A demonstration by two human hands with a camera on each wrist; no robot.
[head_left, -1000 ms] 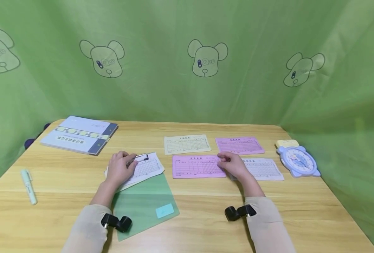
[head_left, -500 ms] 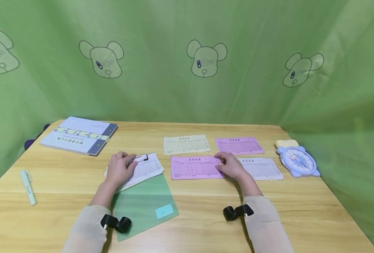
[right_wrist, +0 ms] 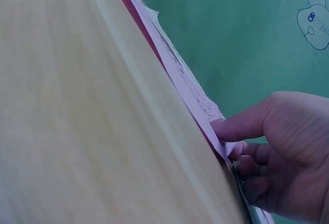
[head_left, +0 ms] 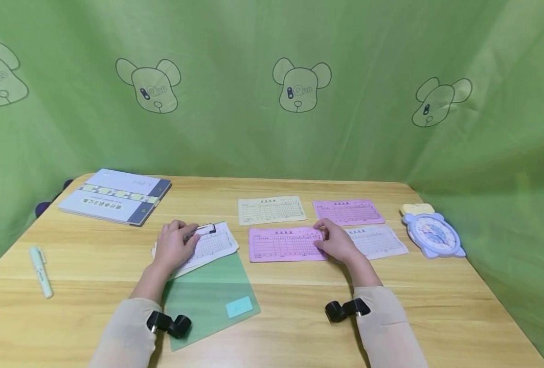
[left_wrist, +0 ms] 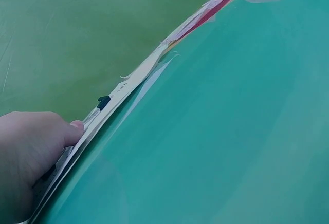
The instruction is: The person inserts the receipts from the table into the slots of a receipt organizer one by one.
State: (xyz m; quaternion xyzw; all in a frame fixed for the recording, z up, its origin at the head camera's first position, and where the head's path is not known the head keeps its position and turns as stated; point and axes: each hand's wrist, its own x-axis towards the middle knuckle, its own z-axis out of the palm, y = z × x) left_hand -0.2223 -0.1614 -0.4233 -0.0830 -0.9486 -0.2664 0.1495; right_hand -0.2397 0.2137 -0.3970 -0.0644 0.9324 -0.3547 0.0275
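My left hand (head_left: 174,246) lies over the top end of a green translucent clipboard (head_left: 207,301), gripping it at the metal clip (head_left: 206,229). Several printed slips (head_left: 214,248) sit under that clip. In the left wrist view the thumb (left_wrist: 76,131) presses on the papers beside the clip. My right hand (head_left: 338,242) pinches the right edge of a pink form slip (head_left: 283,244) on the table. Its thumb is on top and the other fingers are curled by the edge, as the right wrist view shows. A white slip (head_left: 378,241) lies partly hidden behind this hand.
Behind lie a pale yellow slip (head_left: 272,210) and another pink slip (head_left: 348,211). A blue toy clock (head_left: 434,235) and a yellow block (head_left: 417,208) stand at the right. Notebooks (head_left: 115,197) are at the back left, a mint highlighter (head_left: 41,272) at the left edge.
The right hand and the pink slip have shifted slightly left. The white slip beside them has turned, its right end now farther back. My left hand and the clipboard stay still.
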